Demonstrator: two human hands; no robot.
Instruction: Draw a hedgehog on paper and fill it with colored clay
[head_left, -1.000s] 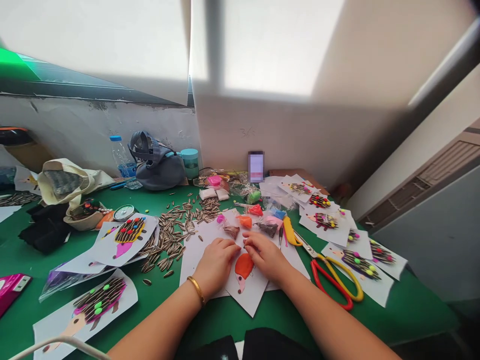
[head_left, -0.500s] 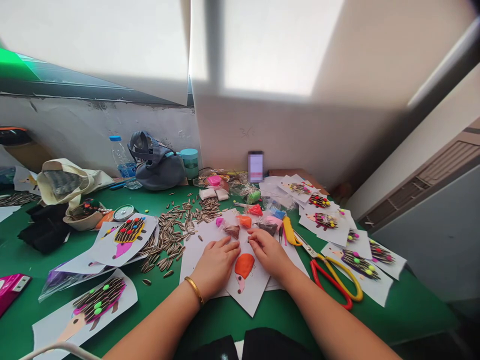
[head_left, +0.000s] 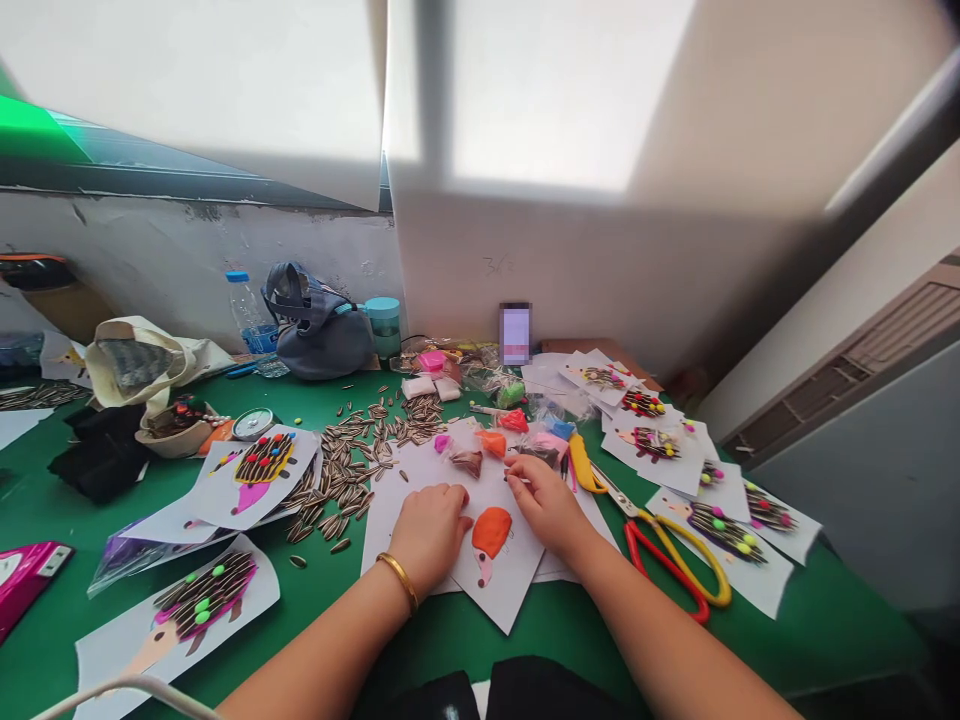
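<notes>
In front of me lies a white sheet with a hedgehog picture: an orange clay body, a pink snout and dark dots for eye and nose. My left hand rests on the paper left of the body, fingers lying down and slightly bent, with nothing seen in them. On the other side, my right hand is closed in a pinch above the body. Something tiny and dark seems to be at its fingertips, too small to name. Just beyond the hands are a brown clay lump and an orange clay lump.
Striped sunflower seeds are strewn to the left. Scissors and a yellow cutter lie at the right. Finished hedgehog cards flank both sides. A phone, a bottle and a bag stand at the back.
My left hand has drawn its fingers in and slid slightly back from the clay lumps. My right hand stays pinched, nearly in place. The view has shifted slightly.
</notes>
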